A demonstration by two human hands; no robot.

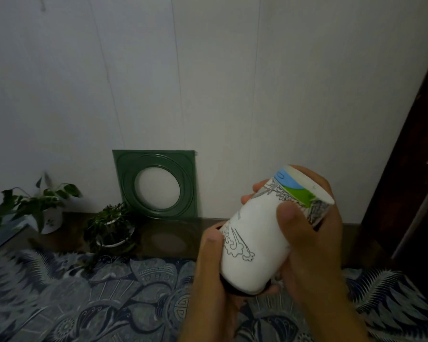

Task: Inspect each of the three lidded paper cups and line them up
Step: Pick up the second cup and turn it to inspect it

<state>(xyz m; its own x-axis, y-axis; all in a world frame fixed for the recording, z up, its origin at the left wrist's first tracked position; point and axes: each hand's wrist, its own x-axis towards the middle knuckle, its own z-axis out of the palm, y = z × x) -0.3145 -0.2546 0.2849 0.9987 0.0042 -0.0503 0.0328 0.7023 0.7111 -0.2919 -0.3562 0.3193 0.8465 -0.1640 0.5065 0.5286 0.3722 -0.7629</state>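
Note:
One white paper cup (257, 233) with grey line drawings and a blue and green patch is held up in the air, tilted, its narrow base pointing up and to the right. A dark lid shows at its lower end. My left hand (209, 270) grips the lower, lid end from the left. My right hand (311, 240) wraps the upper part from the right, thumb across the front. The other two cups are out of view.
A blue patterned cloth (89, 299) covers the table. Two potted plants (47, 208) (111, 228) stand at the back left. A green square frame with a round hole (156, 183) leans on the white wall. A dark door edge (410, 169) runs down the right.

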